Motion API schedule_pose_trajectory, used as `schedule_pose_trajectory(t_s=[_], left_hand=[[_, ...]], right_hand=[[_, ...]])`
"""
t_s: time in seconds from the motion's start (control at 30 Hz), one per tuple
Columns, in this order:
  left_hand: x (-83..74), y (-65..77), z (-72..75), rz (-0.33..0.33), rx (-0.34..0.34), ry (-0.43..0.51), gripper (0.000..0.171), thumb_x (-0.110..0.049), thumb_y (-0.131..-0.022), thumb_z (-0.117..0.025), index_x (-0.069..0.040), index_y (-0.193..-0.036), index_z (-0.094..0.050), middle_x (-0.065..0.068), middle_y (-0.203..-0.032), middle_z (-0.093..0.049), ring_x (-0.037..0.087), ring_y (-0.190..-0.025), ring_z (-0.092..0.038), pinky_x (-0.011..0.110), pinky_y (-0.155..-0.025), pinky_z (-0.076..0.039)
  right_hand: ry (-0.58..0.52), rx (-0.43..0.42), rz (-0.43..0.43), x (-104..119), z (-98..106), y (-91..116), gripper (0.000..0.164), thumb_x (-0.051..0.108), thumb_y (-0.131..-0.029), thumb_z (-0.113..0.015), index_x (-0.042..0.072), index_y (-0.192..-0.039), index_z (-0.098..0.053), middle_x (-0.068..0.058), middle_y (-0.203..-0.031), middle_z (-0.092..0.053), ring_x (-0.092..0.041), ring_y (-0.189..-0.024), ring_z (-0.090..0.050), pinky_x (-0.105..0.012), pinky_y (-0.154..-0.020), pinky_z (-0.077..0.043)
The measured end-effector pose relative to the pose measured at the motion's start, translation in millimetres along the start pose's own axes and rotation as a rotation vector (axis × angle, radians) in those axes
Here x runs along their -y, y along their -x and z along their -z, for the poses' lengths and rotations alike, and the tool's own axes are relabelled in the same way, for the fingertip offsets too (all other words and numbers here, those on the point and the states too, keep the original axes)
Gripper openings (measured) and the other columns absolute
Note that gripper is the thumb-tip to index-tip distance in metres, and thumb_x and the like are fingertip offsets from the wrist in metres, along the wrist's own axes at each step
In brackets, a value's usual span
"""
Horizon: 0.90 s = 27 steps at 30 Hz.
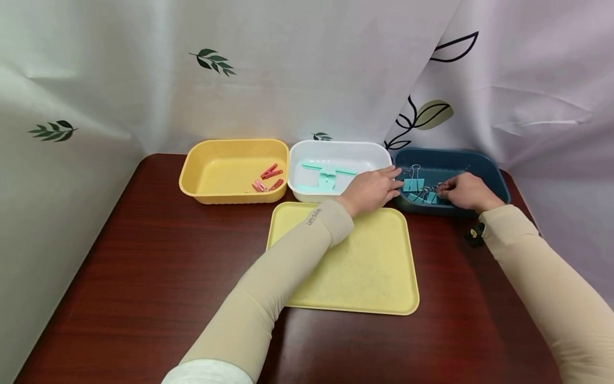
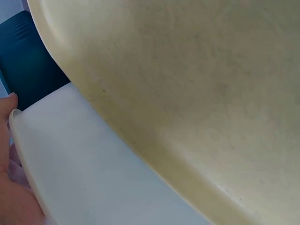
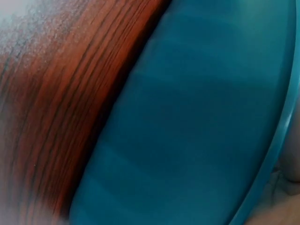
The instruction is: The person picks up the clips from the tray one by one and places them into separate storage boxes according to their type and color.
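Observation:
My right hand (image 1: 464, 192) reaches into the dark blue bin (image 1: 499, 186), its fingers bent down and pinching a light blue binder clip (image 1: 433, 198) with wire handles. Beside it in the bin, another binder clip (image 1: 413, 184) stands with its handle up, close to more clips. My left hand (image 1: 371, 189) lies over the right front of the white bin (image 1: 307, 146), fingers extended toward the blue bin's left rim. In the left wrist view, its thumb (image 2: 8, 105) shows at the white bin's corner. The right wrist view shows mostly the blue bin's outer wall (image 3: 187, 117).
A yellow bin (image 1: 216, 197) with several red and pink clothespins (image 1: 271, 172) stands at the left. Mint-green clips (image 1: 328, 178) lie in the white bin. A yellow tray (image 1: 360, 266) lies in front, under my left forearm, on the dark red wooden table (image 1: 168, 282). A patterned curtain hangs behind.

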<state>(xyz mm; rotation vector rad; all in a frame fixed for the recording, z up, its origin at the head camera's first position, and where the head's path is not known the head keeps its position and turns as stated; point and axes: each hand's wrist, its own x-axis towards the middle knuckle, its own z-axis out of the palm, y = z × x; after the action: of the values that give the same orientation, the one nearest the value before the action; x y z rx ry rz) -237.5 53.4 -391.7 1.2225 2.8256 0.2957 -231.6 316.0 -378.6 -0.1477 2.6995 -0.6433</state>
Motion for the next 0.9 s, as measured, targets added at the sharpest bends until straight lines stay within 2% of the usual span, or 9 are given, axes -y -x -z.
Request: schedule_pose_trajectory(t_s=[0.37,0.53,0.67,0.77,0.9], left_hand=[[2.3,-0.2,-2.2,0.004,-0.018,0.000,0.040,-0.035,-0.107,-0.049,-0.020,-0.144,-0.057,0.002,-0.159,-0.037,0.013,-0.150,-0.026,0.023,-0.116,-0.024],[3.8,0.8,-3.4,-0.005,-0.025,-0.016,0.041,-0.035,-0.107,-0.049,-0.019,-0.145,-0.057,0.002,-0.159,-0.037,0.015,-0.150,-0.026,0.024,-0.117,-0.023],[3.7,0.6,-2.4,-0.033,0.006,-0.063,0.047,-0.039,-0.108,-0.047,-0.017,-0.149,-0.051,0.004,-0.162,-0.033,0.018,-0.151,-0.022,0.030,-0.121,-0.018],[3.8,2.9,0.3,-0.044,0.025,-0.063,0.053,-0.043,-0.108,-0.043,-0.017,-0.154,-0.043,0.005,-0.164,-0.027,0.019,-0.153,-0.015,0.035,-0.122,-0.012],[6.1,10.9,8.6,-0.004,-0.014,-0.011,0.057,-0.046,-0.108,-0.040,-0.019,-0.158,-0.035,0.005,-0.167,-0.020,0.019,-0.154,-0.008,0.038,-0.123,-0.007]], right_hand=[[-0.002,-0.017,-0.004,-0.4,-1.1,-3.5,0.031,0.015,-0.100,-0.059,-0.013,-0.112,-0.068,-0.032,-0.115,-0.064,-0.038,-0.098,-0.057,-0.050,-0.081,-0.048],[-0.008,-0.038,-0.018,0.7,-2.7,-4.7,0.029,0.015,-0.099,-0.061,-0.011,-0.108,-0.070,-0.031,-0.112,-0.065,-0.040,-0.099,-0.057,-0.053,-0.082,-0.049],[-0.006,-0.050,-0.026,1.0,-1.4,-1.2,0.031,0.016,-0.099,-0.061,-0.012,-0.111,-0.067,-0.033,-0.115,-0.062,-0.043,-0.103,-0.055,-0.058,-0.086,-0.047],[-0.015,-0.070,-0.025,3.4,1.0,2.5,0.035,0.017,-0.100,-0.060,-0.013,-0.117,-0.063,-0.034,-0.116,-0.060,-0.044,-0.103,-0.054,-0.059,-0.087,-0.047],[-0.020,-0.144,-0.009,11.2,4.5,7.8,0.041,0.019,-0.101,-0.058,-0.013,-0.126,-0.056,-0.034,-0.119,-0.057,-0.046,-0.105,-0.054,-0.061,-0.088,-0.046]])
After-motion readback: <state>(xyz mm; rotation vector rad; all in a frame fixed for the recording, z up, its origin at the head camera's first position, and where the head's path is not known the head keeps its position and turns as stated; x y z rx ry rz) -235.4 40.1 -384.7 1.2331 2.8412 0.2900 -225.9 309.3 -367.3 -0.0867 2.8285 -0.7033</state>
